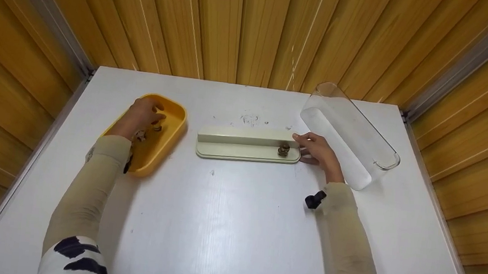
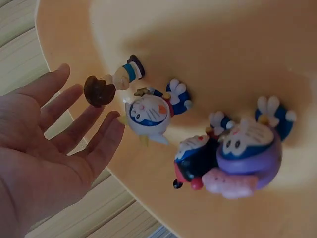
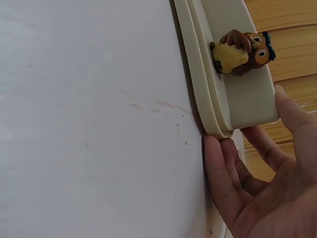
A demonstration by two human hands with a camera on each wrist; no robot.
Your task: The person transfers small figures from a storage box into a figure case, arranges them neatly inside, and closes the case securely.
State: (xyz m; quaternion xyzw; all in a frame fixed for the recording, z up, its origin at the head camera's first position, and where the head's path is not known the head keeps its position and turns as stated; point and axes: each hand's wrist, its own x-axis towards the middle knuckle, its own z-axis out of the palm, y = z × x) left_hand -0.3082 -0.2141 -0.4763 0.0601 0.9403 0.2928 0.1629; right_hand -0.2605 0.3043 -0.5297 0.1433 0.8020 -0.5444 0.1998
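Observation:
My left hand point(image 1: 140, 114) reaches into the yellow tray point(image 1: 160, 158) at the left. In the left wrist view its fingers are spread, with fingertips right at a small brown-haired figurine point(image 2: 100, 91) and a white-hooded blue cat figurine point(image 2: 147, 118). A purple-clad cat figurine point(image 2: 251, 151) and a black-and-red one point(image 2: 192, 157) lie beside them. At mid-table is a long cream stepped display base point(image 1: 234, 152). An owl figurine point(image 3: 235, 53) stands upright on its lower step, near the right end. That end is held by my right hand point(image 1: 317, 150), thumb at the raised step's corner, fingers at the edge.
A long transparent cover point(image 1: 355, 131) lies slantwise at the back right, close beyond my right hand. Wood-patterned walls point(image 1: 262, 32) border the white table point(image 1: 218, 223) at the back and sides. A black wrist camera point(image 1: 315, 199) sticks out from the right sleeve.

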